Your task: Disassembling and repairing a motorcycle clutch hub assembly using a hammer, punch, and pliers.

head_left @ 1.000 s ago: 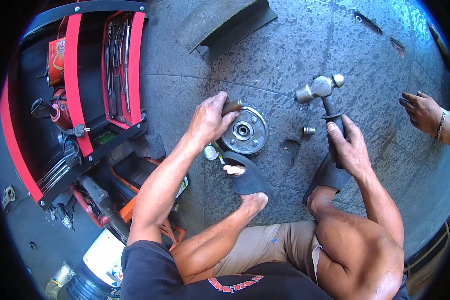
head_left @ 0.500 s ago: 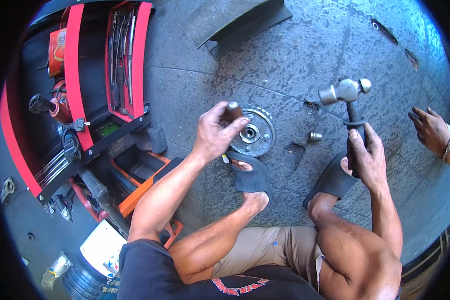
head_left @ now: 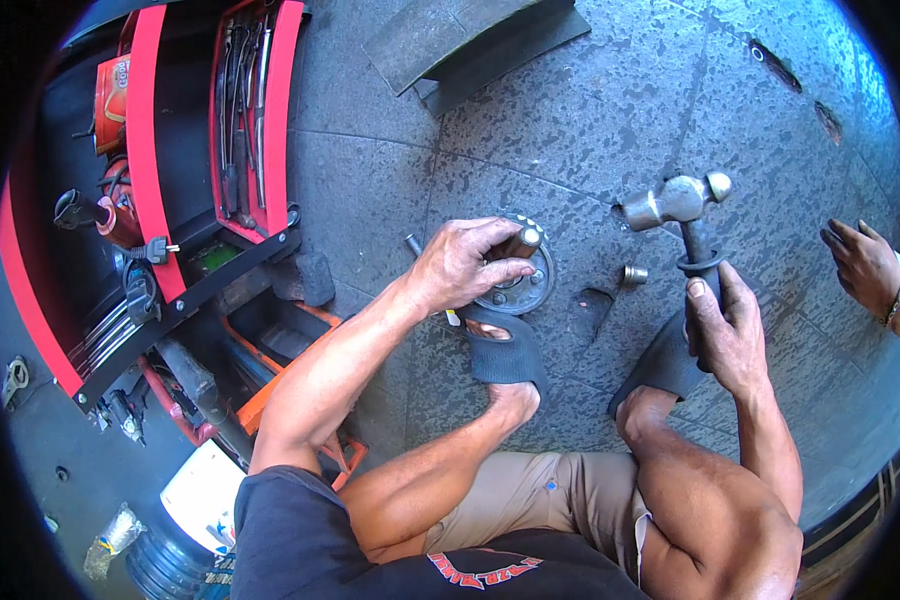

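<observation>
My left hand point(head_left: 467, 262) is closed around a short dark metal rod point(head_left: 518, 247) with a bright round end facing up. It stands over a round metal disc point(head_left: 526, 293) with a toothed rim and several rivets, which lies on the floor just ahead of my left sandal point(head_left: 508, 352). The hand and rod hide the disc's centre. My right hand point(head_left: 727, 328) grips the handle of a ball-peen hammer point(head_left: 682, 200), its head raised to the right of the disc. Beside my left hand a thin metal rod end point(head_left: 413, 243) shows; the rest is hidden.
A small metal cylinder point(head_left: 635, 274) lies between my feet and the hammer. Another person's hand point(head_left: 865, 270) hangs at the far right. On the left stands a red and black tool cart point(head_left: 147, 120) with tools. A bent metal plate point(head_left: 470, 45) lies at the back.
My left hand has moved right, bringing the rod over the disc's middle. The hammer has come down slightly and to the left in my right hand.
</observation>
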### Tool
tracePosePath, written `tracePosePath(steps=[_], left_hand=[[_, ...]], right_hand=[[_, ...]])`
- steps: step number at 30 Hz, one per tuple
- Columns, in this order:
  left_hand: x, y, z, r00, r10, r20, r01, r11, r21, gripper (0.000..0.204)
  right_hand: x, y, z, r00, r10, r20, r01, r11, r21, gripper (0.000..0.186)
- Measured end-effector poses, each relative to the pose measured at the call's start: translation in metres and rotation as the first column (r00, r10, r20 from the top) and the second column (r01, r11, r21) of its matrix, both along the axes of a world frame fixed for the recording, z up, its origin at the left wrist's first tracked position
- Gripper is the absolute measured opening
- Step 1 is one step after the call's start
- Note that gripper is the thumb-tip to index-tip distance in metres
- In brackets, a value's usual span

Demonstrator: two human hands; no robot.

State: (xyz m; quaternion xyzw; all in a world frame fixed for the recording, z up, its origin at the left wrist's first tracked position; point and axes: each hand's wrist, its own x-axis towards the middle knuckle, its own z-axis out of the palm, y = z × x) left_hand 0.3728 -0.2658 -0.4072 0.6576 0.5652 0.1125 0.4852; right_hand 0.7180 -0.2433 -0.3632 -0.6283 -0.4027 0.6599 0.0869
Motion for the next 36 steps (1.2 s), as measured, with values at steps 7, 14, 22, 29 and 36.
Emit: tracePosePath(steps=[7,14,22,29,36], left_hand=[[-0.001,0.002,0.004,0.997,0.012,0.076,-0.006,0.997,-0.077,0.038],[-0.003,0.003,-0.003,0.994,-0.095,0.045,0.095,0.995,0.015,0.039],[0.001,-0.006,0.000,0.998,-0.029,0.063,0.026,0.998,0.051,0.039],[0.000,-0.005,0.000,0.997,-0.067,0.045,0.060,0.987,0.146,0.037],[0.002,0.008,0.003,0.998,0.028,-0.051,-0.030,0.999,-0.031,0.042]], right_hand=[[-0.014,0.003,-0.003,0.991,0.136,-0.010,-0.133,0.979,0.154,0.030],[-0.018,0.004,0.006,0.992,0.123,-0.027,-0.121,0.991,0.052,0.033],[-0.023,-0.001,0.002,0.983,0.178,-0.033,-0.174,0.979,0.108,0.034],[-0.034,0.011,0.017,0.961,0.275,-0.011,-0.273,0.957,0.101,0.034],[-0.034,0.011,0.015,0.965,0.260,-0.025,-0.257,0.963,0.079,0.037]])
